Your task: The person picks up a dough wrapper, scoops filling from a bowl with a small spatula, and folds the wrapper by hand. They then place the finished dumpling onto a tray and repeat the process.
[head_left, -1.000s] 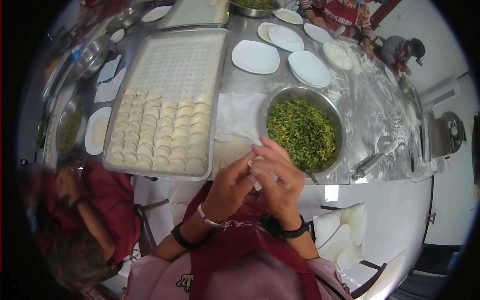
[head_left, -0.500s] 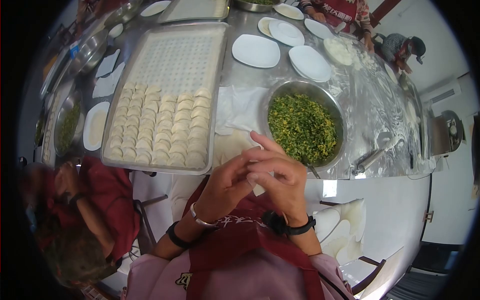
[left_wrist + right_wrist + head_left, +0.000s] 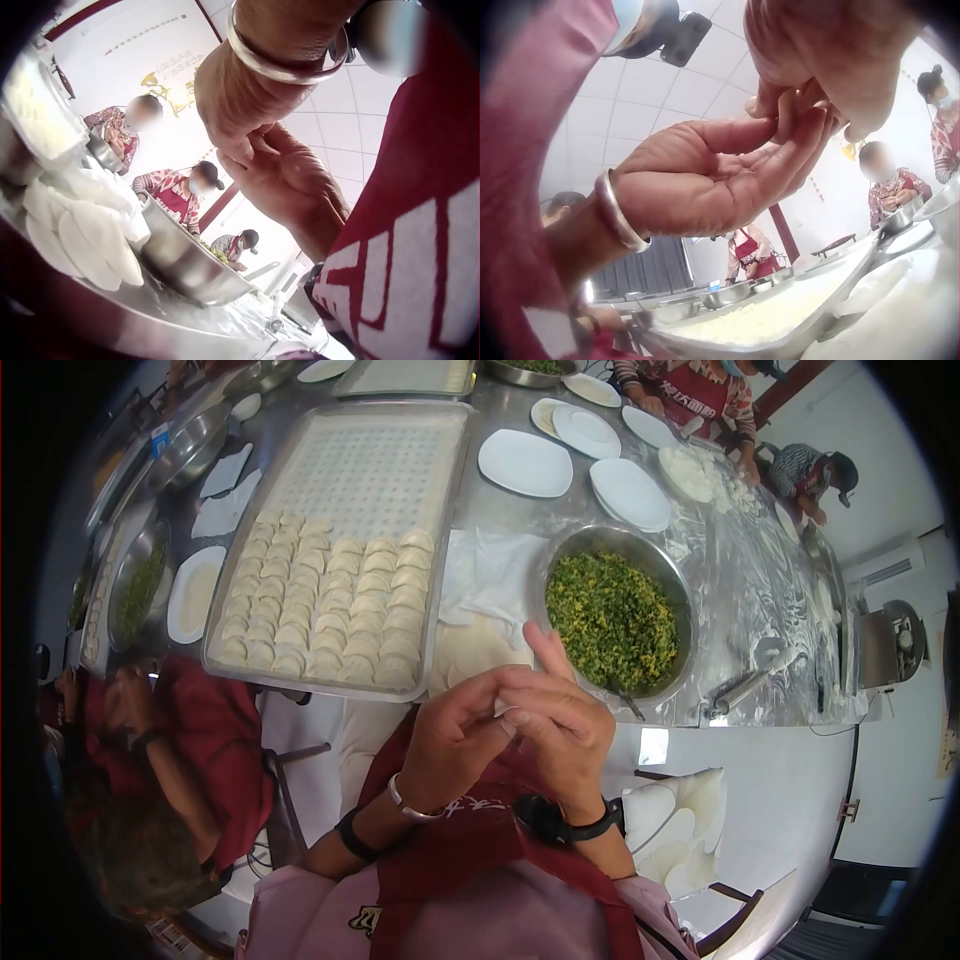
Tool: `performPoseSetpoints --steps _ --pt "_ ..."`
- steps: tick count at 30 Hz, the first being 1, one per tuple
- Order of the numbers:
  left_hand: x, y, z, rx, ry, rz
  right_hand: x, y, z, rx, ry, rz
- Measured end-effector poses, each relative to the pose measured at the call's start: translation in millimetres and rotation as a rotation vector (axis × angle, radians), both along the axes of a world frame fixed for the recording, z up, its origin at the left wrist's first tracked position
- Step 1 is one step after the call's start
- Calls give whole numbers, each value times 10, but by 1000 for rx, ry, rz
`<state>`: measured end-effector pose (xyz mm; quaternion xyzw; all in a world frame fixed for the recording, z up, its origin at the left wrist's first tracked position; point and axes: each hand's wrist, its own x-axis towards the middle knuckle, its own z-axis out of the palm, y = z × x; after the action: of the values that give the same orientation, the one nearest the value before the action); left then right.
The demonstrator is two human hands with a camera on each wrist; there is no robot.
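Both hands meet in front of the chest, over the table's near edge. Between their fingertips they pinch a small dumpling (image 3: 786, 114), its pale dough mostly hidden by the fingers. My left hand (image 3: 458, 732), with a silver bangle at the wrist, supports it from the left. My right hand (image 3: 567, 735) curls over it from the right, index finger and thumb at the dough. Just beyond the hands lie round dough wrappers (image 3: 478, 647), partly under a white cloth (image 3: 490, 575). A steel bowl of chopped green and yellow filling (image 3: 612, 625) stands to the right, a utensil handle at its near rim.
Left of the hands is a large tray (image 3: 440, 530) with rows of folded dumplings (image 3: 330, 605). White plates (image 3: 525, 463) stand behind the bowl. A rolling pin (image 3: 755, 682) lies on the floured table at right. Another person (image 3: 165, 770) sits close at left; others work across the table.
The hands have stayed together in about the same place. The right fingers have closed in over the left fingertips, covering more of the dough. The head view has shifted slightly.
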<state>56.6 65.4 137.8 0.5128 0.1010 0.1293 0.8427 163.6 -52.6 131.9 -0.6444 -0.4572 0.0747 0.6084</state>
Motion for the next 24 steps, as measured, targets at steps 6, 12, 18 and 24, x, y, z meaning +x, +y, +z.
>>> performPoseSetpoints --steps 6,12,18,24 --pt "-111 -33 -96 -25 61 14 -161 39 33 -69 62 -52" --pt "-222 -163 -166 -56 -42 69 -304 -23 -56 -23 90 -60" --pt "-383 -191 -143 -493 -38 -41 -303 -141 -124 -102 -70 5" --pt "-481 -270 -208 -582 -136 -47 -490 -177 -52 -47 117 -26"
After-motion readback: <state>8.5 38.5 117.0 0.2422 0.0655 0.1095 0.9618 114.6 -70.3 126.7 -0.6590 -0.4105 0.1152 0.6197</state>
